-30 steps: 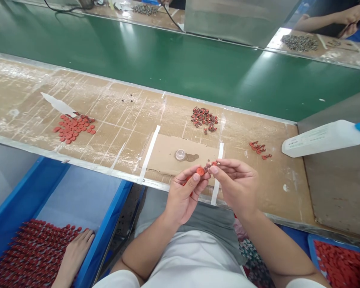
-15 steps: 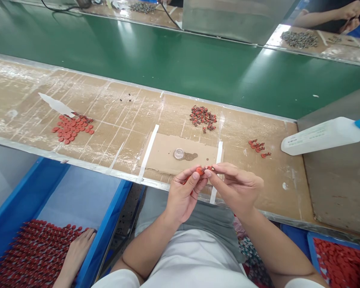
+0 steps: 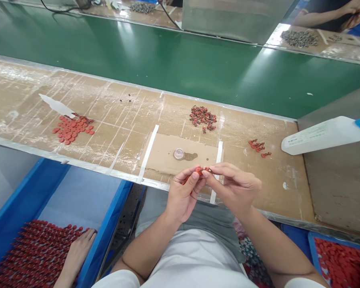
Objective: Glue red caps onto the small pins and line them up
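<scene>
Closer to the left hand than a second earlier, the right hand (image 3: 238, 188) had brought its fingertips in, so that the small dark-and-red piece (image 3: 207, 169) it held now met, or nearly met, the red disc (image 3: 198, 171); the fingers hid whether the two actually touched. The left hand (image 3: 181, 196) had hardly shifted. Its thumb and forefinger were closed on the disc, with the other fingers curled loosely beneath, and more red showed between them, too covered to make out. The right hand's thumb and forefinger were pinched together on the piece, its remaining fingers half folded behind. Both hands were raised over the near edge of the workbench (image 3: 132, 140), in front of the cardboard sheet (image 3: 159, 156) where a small clear dish (image 3: 179, 154) sat beside a wet-looking stain (image 3: 191, 157). Beyond the sheet lay a heap of dark-and-red pieces (image 3: 202, 117); well to the left was a spread of red discs (image 3: 72, 130). Right of the hands, a few joined-looking red pieces (image 3: 259, 148) lay near a white bottle (image 3: 322, 136) with a blue cap.
</scene>
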{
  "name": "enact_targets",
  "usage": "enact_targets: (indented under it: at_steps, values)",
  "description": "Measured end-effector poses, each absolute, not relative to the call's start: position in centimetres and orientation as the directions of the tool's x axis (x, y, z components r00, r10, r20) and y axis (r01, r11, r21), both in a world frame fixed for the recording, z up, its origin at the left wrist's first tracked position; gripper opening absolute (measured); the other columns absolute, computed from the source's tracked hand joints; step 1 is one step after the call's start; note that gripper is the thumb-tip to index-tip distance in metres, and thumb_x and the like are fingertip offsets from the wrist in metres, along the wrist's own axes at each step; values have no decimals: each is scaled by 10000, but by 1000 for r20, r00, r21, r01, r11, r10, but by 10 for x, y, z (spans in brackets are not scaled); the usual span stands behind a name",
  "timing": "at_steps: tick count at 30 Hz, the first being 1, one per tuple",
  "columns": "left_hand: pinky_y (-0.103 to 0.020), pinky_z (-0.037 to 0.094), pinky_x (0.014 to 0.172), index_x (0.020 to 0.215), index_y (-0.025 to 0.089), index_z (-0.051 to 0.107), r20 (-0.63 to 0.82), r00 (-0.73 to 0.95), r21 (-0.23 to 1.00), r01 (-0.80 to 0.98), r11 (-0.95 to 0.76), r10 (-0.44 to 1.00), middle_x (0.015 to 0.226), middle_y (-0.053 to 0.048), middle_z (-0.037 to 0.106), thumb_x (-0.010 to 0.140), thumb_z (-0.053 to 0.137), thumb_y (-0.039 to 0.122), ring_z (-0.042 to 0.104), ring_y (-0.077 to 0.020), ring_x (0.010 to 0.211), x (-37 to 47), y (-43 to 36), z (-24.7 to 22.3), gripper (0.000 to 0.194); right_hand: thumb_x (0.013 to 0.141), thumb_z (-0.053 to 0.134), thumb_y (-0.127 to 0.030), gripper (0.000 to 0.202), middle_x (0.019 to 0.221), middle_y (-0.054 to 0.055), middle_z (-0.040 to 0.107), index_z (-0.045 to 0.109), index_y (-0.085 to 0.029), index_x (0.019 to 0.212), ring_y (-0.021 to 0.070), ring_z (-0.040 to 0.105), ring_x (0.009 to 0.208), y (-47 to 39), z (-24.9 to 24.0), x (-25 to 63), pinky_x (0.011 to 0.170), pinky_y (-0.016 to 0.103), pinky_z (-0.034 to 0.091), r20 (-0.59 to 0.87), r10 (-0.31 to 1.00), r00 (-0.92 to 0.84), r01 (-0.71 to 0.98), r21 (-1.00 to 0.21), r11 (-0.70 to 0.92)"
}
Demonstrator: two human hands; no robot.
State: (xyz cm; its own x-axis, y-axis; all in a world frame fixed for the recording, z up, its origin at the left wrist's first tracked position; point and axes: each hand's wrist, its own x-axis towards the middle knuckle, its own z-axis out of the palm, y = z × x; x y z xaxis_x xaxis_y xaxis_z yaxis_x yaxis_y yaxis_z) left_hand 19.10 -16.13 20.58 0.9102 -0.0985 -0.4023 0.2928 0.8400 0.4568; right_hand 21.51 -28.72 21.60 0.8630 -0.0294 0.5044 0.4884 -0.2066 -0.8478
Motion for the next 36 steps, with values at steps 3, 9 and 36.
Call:
enact_targets:
  at_steps: [3,9,36]
  values:
    - [-151,559,831,920,186,756,-387,917,453,283,846,-99,943,-17,763,788,745,181,709,-101,916,191,-162,205,133,684,783,-39,350,866,32,755,757,-268,948,176,711,757,-287,216,215,694,323,604,509,-33,860,492,-845,-209]
    - [-148,562,836,910,195,761,-362,927,459,265,848,-94,941,-8,766,780,751,170,709,-99,918,191,-163,203,133,694,780,-48,345,863,27,753,754,-273,954,176,709,751,-287,215,214,674,317,595,506,-33,862,489,-846,-212]
    - [-170,585,781,882,232,775,-295,955,596,199,778,-19,872,-19,771,731,789,169,725,-115,837,194,-167,207,164,676,786,-43,366,866,24,752,747,-282,952,170,701,745,-296,214,217,672,319,587,521,-14,854,509,-839,-192]
